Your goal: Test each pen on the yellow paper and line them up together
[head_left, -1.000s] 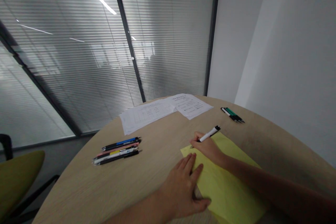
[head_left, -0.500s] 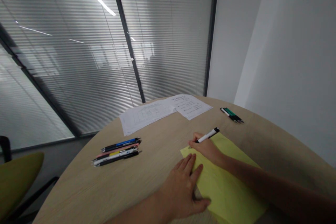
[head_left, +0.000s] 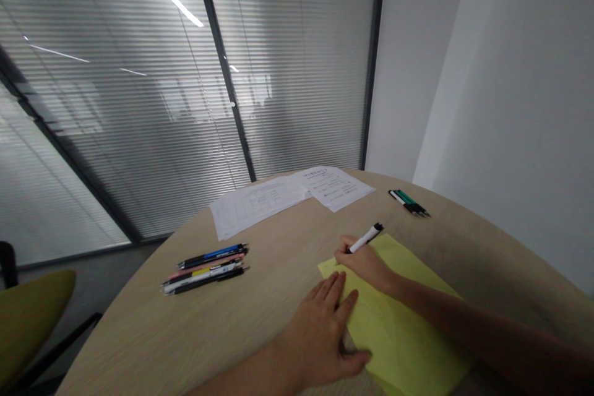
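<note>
Hands and writing materials on a round-edged desk (head_left: 269, 281), read from left to right. At far left, a yellow-green chair (head_left: 34, 306) stands beside the desk, and a glazed partition with blinds (head_left: 162, 105) closes the far side. On the left of the desktop, a row of pens (head_left: 206, 274) in blue, pink, yellow, white and black lies roughly parallel, presumably grouped to lie within reach yet outside the working area. Beyond them, overlapping printed sheets (head_left: 250, 207) rest near the far edge, well apart from the hands; their print is too small to read.

At near centre, the left hand (head_left: 320, 334) lies palm down with its grip spread flat, grasping nothing; fingertips and thumb overlap the left edge of the yellow sheet (head_left: 403, 340), an arrangement that would keep the paper from sliding. The right hand (head_left: 366, 266) rests on the sheet, its grip closed around a white pen (head_left: 365, 239) between thumb and fingers. The pen slants, its dark upper end to the right, its point directed at the sheet's far-left corner; contact cannot be confirmed. Such a hold suits fine control. Farther right, white and green pens (head_left: 407, 201) lie together, apart from the sheet, before a pale wall (head_left: 510, 136).
</note>
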Tool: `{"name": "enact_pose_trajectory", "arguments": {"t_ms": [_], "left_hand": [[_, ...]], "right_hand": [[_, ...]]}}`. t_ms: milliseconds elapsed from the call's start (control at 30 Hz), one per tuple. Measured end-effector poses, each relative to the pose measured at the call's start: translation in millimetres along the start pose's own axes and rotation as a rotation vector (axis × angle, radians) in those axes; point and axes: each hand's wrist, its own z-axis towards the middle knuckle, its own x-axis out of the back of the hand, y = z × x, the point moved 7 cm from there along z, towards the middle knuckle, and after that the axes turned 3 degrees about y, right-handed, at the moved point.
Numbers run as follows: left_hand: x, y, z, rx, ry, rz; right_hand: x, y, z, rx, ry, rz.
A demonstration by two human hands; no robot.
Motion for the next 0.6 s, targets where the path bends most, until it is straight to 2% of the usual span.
{"name": "enact_pose_trajectory", "arguments": {"t_ms": [200,433,600], "left_hand": [[-1.6,-0.6,0.7,-0.002,-0.018,0.008],[-3.9,-2.4,-0.1,-0.011,0.004,0.007],[-3.5,-4.6,-2.2,-0.028,0.052,0.004]], "right_hand": [[1.0,-0.5,1.0,0.012,0.03,0.027],[11.8,10.4,5.4,-0.092,0.107,0.23],[6.2,18.0,18.0,-0.12,-0.053,0.513]]}}
